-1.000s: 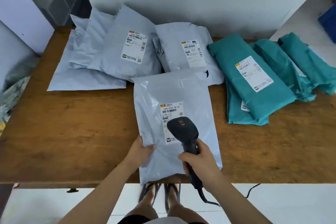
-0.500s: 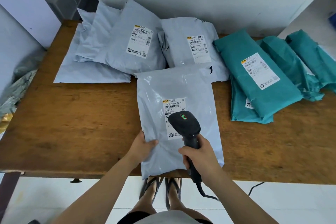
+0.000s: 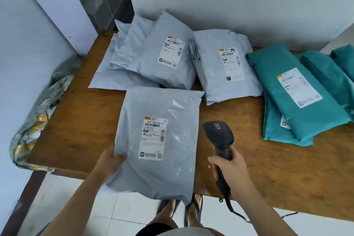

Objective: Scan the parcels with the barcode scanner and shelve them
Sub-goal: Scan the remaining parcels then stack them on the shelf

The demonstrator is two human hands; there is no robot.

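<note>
The wooden tabletop [image 3: 80,120] runs wide under both your hands, its front edge just beneath your wrists. Beyond your right fingers and off to their right lies the heap of teal parcels [image 3: 277,67], overlapping one another, the top one with its white label up. Straight beyond your left fingers, against the wall, the pile of grey parcels [image 3: 164,74] fans out, and just to its right sits a plump grey parcel [image 3: 210,44], label up.

The grey parcel [image 3: 178,159] you are working on is in your left hand [image 3: 112,161]. Your thumb presses on its top face at the left edge and the rest of your fingers are curled underneath, out of sight. The parcel stretches away from those fingers toward the wall, and its near end hangs past the tabletop's front edge, above your sandalled feet [image 3: 195,205]. Its lower left corner is blurred.

Your right hand [image 3: 231,168] is wrapped round the handle of the black barcode scanner [image 3: 220,136]. The scanner's head stands just beyond your fingers, over bare wood, close beside the parcel's right edge and apart from it. Its cable [image 3: 235,212] trails down off the front edge below your wrist.

The parcel's shipping label [image 3: 153,138] faces up, just right of your left thumb.
</note>
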